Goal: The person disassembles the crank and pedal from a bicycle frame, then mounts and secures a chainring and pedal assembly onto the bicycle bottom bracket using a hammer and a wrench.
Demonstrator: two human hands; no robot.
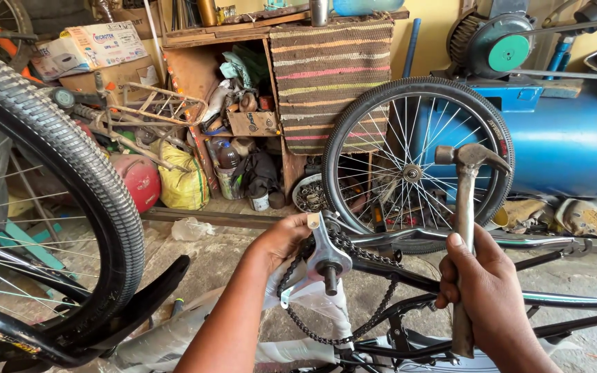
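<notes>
Steel crank spindle on the upturned bicycle frame, steadied at the chainring by the left hand's closed grip; right hand clenches a raised hammer. Judged step: driving the spindle; next, a square blow.

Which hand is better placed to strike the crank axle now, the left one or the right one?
Probably the right. The right hand already grips the hammer, head raised beside the crank axle. The left hand is busy steadying the chainring.
</notes>
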